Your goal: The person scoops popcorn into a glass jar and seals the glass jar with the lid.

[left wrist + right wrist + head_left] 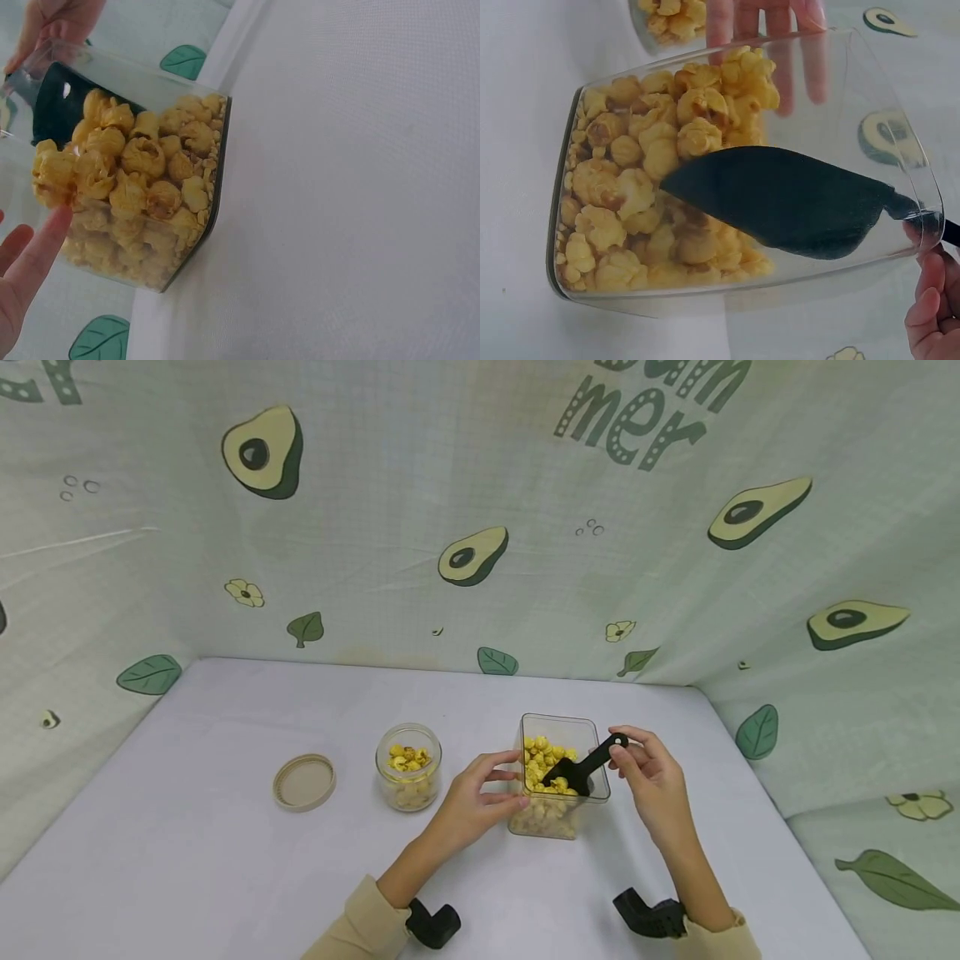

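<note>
A clear square container [577, 729] of yellow popcorn [536, 762] stands on the table, slightly right of centre. My left hand [478, 797] holds it at its left side, fingertips on the wall and thumb at the front corner. In my right hand [652, 781] the handle of a black scoop [595, 762] is pinched between thumb and fingers, above the container's right rim. The scoop's blade [772, 199] slants down inside, its tip against the popcorn in the right wrist view. Kernels partly cover the blade in the left wrist view.
Left of the container is a round glass jar [386, 787] with some popcorn inside. A round beige lid [303, 782] lies farther left on the white table [187, 827]. Avocado-print cloth [360, 527] hangs behind and along both sides.
</note>
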Available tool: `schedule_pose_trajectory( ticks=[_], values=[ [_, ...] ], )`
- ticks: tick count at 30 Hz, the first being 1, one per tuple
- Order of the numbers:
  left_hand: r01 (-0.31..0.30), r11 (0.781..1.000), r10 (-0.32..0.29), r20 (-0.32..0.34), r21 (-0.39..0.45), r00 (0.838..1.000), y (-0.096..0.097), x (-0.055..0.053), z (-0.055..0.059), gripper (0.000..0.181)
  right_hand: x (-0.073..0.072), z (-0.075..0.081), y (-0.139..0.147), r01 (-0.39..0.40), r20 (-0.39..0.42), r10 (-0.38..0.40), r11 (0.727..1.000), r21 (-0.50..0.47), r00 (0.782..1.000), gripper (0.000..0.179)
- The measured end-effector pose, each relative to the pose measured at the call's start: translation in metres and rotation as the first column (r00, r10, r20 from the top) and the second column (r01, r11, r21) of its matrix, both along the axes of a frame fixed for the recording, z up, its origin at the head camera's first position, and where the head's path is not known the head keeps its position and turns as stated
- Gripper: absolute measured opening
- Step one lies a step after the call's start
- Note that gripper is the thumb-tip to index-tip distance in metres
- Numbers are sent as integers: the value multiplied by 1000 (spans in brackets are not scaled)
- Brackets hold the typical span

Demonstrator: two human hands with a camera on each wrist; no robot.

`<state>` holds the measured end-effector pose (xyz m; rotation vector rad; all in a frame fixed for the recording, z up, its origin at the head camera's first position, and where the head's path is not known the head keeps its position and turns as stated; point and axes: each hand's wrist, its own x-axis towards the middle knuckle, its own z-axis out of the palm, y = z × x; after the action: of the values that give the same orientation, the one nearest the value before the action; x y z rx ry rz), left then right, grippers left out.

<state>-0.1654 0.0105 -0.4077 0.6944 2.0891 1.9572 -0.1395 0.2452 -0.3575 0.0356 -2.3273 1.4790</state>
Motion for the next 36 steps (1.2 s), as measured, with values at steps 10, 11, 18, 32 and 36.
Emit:
schedule_pose_trajectory(
  ticks=[10, 11, 18, 32, 36],
  values=[
    [-4, 1000, 4, 8, 0, 1000, 0, 1, -1, 56, 2, -4, -13, 89, -89, -75, 983, 162, 993, 26],
    [-3, 1000, 3, 7, -1, 1000, 0, 1, -1, 56, 3, -5, -14, 102, -90, -89, 984, 147, 992, 26],
    [-3, 1000, 3, 7, 0, 1000, 0, 0, -3, 55, 4, -6, -12, 138, -82, -145, 987, -81, 986, 24],
    [-3, 1000, 3, -4, -8, 1000, 0, 0, -2, 56, 5, -7, -13, 124, 6, -126, 958, -258, 992, 22],
    [-1, 1000, 1, -3, -5, 1000, 0, -1, -2, 57, 7, -5, -13, 83, 21, -80, 971, -226, 997, 24]
  ],
)
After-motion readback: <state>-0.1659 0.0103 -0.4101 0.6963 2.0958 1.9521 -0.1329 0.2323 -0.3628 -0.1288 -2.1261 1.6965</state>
